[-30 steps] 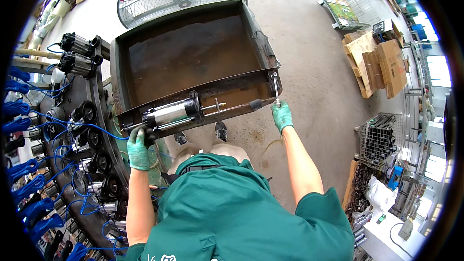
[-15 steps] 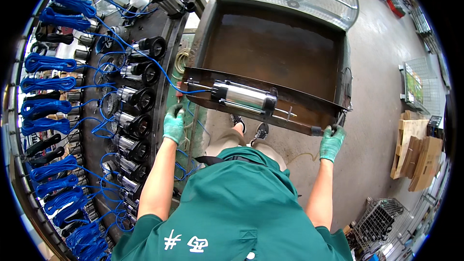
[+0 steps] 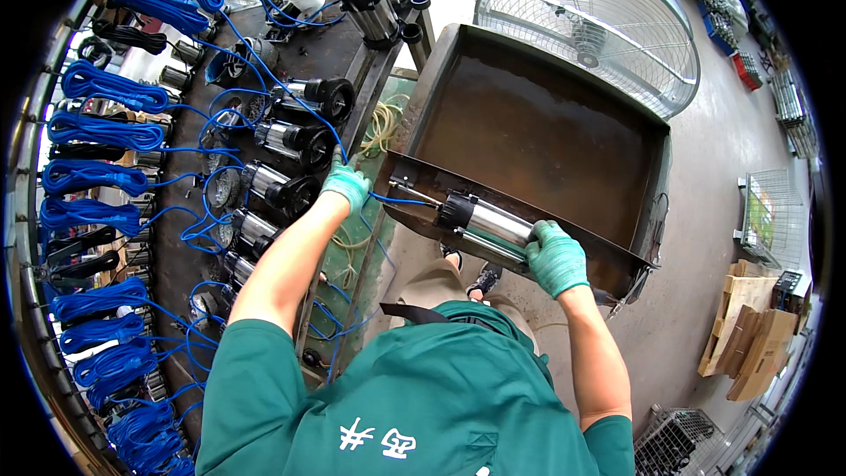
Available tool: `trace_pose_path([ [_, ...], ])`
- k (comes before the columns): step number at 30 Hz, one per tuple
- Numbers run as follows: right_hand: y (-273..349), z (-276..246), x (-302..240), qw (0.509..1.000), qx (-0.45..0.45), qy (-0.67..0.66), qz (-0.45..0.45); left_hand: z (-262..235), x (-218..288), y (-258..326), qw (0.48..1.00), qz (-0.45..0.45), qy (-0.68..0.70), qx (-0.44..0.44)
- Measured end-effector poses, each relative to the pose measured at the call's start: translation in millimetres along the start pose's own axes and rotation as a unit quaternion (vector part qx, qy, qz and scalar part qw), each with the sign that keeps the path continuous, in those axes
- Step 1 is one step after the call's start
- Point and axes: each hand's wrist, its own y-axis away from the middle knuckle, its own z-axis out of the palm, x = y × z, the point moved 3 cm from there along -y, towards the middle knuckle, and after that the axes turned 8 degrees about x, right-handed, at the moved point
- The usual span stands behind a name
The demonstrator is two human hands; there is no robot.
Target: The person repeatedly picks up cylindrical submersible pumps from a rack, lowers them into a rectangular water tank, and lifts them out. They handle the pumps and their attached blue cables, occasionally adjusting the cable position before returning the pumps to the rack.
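A silver cylindrical pump [image 3: 493, 222] with black end caps lies slanted along the near ledge of a brown, water-filled metal tank [image 3: 441, 70]. My right hand [image 3: 557, 257], in a green glove, is wrapped over the pump's right end and hides its cap. From the left end runs a blue cable [image 3: 401, 201], which passes through my gloved left hand [image 3: 346, 183] and on up to the far left. The left fingers are closed around this cable, beside the workbench edge. A thin metal fitting [image 3: 414, 192] sticks out at the pump's left end.
On the left workbench [image 3: 189, 203] stand several similar pumps [image 3: 295, 145], and coiled blue cables [image 3: 106, 132] line a rack beyond. A large wire-guarded fan [image 3: 586, 35] is behind the tank. Cardboard [image 3: 762, 353] and a wire basket [image 3: 679, 441] stand on the right.
My right hand has left the tank's near right corner and now grips the pump. My left hand has moved up and forward onto the blue cable. The whole view has shifted.
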Motion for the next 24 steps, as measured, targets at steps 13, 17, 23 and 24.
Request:
trace_pose_path([
  [13,5.3,-118.1,81.2,0.972,0.126,-0.155,0.125,-222.5,-39.9,54.0,0.945,0.096,0.225,0.217],
  [17,-48.1,-114.8,83.6,0.984,0.098,0.032,0.146,-217.8,14.9,-8.3,0.909,0.136,0.267,0.290],
  [23,-123.1,-61.5,99.6,0.970,-0.025,0.149,0.188,-159.3,71.6,-99.1,0.902,0.131,0.304,0.278],
  [24,-131.5,-53.4,101.8,0.968,-0.033,0.159,0.194,-153.1,73.4,-105.7,0.896,0.118,0.326,0.277],
])
